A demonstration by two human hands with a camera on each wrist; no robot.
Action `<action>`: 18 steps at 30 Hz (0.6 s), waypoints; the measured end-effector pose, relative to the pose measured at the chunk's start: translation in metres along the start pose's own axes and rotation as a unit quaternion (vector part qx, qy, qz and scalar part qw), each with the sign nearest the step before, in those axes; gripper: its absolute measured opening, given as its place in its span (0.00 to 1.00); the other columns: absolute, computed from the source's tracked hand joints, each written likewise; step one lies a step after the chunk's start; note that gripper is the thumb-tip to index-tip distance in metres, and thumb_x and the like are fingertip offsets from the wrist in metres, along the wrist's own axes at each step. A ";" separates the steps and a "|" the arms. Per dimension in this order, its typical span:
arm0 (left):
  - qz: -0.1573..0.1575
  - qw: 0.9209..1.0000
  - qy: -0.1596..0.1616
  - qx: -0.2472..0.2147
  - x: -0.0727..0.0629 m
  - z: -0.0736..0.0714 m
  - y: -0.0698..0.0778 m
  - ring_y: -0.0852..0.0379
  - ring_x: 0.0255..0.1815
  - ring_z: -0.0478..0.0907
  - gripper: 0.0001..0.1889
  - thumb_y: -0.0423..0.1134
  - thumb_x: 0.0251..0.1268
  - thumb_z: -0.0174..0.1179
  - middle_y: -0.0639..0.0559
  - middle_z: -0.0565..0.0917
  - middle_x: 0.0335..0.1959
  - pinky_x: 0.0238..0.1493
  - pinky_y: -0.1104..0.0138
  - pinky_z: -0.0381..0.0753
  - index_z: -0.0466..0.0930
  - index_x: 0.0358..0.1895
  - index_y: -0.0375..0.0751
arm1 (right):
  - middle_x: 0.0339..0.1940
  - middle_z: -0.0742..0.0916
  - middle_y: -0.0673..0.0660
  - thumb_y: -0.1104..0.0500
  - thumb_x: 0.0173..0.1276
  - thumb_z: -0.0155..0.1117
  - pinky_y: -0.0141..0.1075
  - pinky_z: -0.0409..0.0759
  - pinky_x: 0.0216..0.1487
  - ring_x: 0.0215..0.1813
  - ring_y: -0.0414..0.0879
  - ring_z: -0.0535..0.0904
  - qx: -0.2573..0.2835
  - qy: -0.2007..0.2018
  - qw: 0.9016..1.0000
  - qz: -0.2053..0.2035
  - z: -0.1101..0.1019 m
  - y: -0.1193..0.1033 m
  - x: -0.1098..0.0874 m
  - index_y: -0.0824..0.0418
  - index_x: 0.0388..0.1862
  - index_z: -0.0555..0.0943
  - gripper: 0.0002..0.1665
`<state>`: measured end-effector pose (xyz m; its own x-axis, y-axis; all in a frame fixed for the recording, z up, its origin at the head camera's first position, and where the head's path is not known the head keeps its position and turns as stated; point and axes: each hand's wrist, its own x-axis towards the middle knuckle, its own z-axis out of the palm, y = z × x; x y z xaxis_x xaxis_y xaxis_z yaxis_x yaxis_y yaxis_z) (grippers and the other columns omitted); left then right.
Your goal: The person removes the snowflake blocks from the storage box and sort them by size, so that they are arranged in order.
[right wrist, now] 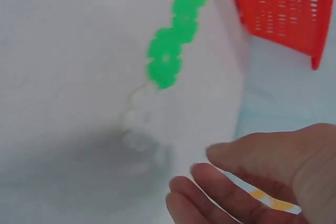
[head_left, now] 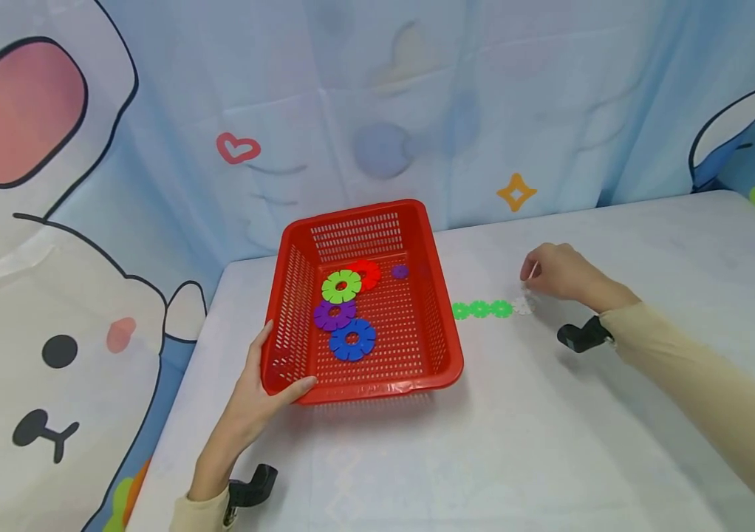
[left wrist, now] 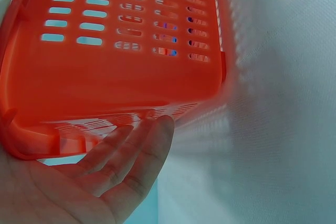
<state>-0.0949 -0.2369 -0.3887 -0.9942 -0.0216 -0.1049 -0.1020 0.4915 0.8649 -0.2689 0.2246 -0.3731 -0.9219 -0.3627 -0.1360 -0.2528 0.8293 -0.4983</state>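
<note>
My left hand (head_left: 244, 406) grips the near left corner of a red plastic basket (head_left: 377, 389), thumb over the rim and fingers against the outside. Inside lie flower-shaped discs: a blue disc (head_left: 367, 341), a purple disc (head_left: 324, 318), a lime disc (head_left: 341, 276), a red disc (head_left: 372, 275) and a small purple disc (head_left: 400, 272). Right of the basket, a row of green discs (head_left: 480, 309) on the table ends at a white disc (head_left: 522, 304). Just above it hovers my right hand (head_left: 566, 275), fingers loosely bent; the right wrist view shows nothing between thumb and fingertips (right wrist: 181, 184).
The table (head_left: 484, 458) has a pale cloth cover. Behind it hangs a light blue printed curtain (head_left: 364, 96), with a large cartoon figure (head_left: 85, 295) at the left. Black wrist mounts (head_left: 580, 336) sit on both wrists.
</note>
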 end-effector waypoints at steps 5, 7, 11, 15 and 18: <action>0.001 1.000 0.000 -0.002 0.002 0.000 0.000 0.39 0.78 0.59 0.56 0.49 0.63 0.72 0.40 0.57 0.81 0.66 0.43 0.79 0.40 0.86 0.54 | 0.33 0.87 0.63 0.65 0.73 0.63 0.42 0.82 0.36 0.36 0.56 0.84 0.043 0.036 0.998 -0.019 -0.020 -0.038 0.007 0.74 0.46 0.83 0.11; 0.003 1.000 -0.001 -0.005 0.004 0.001 0.000 0.39 0.78 0.60 0.56 0.49 0.63 0.72 0.41 0.58 0.81 0.66 0.43 0.79 0.40 0.86 0.54 | 0.32 0.87 0.61 0.63 0.75 0.62 0.41 0.83 0.36 0.36 0.55 0.85 0.056 0.042 0.997 -0.032 -0.028 -0.059 0.011 0.73 0.47 0.83 0.12; 0.003 1.000 -0.009 -0.012 0.007 0.004 -0.002 0.39 0.78 0.61 0.56 0.50 0.63 0.73 0.41 0.58 0.81 0.65 0.44 0.80 0.40 0.86 0.54 | 0.33 0.88 0.61 0.62 0.75 0.59 0.41 0.82 0.35 0.34 0.52 0.84 0.051 0.042 0.997 -0.050 -0.036 -0.105 0.027 0.71 0.46 0.83 0.11; 0.001 1.000 -0.003 -0.010 0.005 0.004 -0.004 0.38 0.78 0.61 0.57 0.50 0.63 0.73 0.41 0.59 0.81 0.63 0.45 0.82 0.41 0.86 0.54 | 0.34 0.87 0.60 0.64 0.74 0.57 0.40 0.79 0.36 0.32 0.49 0.80 0.022 0.027 0.997 -0.073 -0.028 -0.148 0.055 0.69 0.43 0.85 0.11; 0.000 1.000 0.003 -0.013 0.003 0.003 -0.004 0.39 0.77 0.62 0.57 0.51 0.62 0.74 0.41 0.60 0.80 0.63 0.45 0.82 0.41 0.86 0.55 | 0.23 0.79 0.55 0.67 0.70 0.55 0.37 0.72 0.33 0.25 0.45 0.68 -0.001 0.002 0.996 -0.093 -0.016 -0.167 0.078 0.67 0.29 0.83 0.11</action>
<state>-0.0975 -0.2362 -0.3939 -0.9944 -0.0273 -0.1025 -0.1033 0.4684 0.8775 -0.3032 0.0648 -0.2873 -0.8602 -0.5085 -0.0385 -0.4198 0.7489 -0.5128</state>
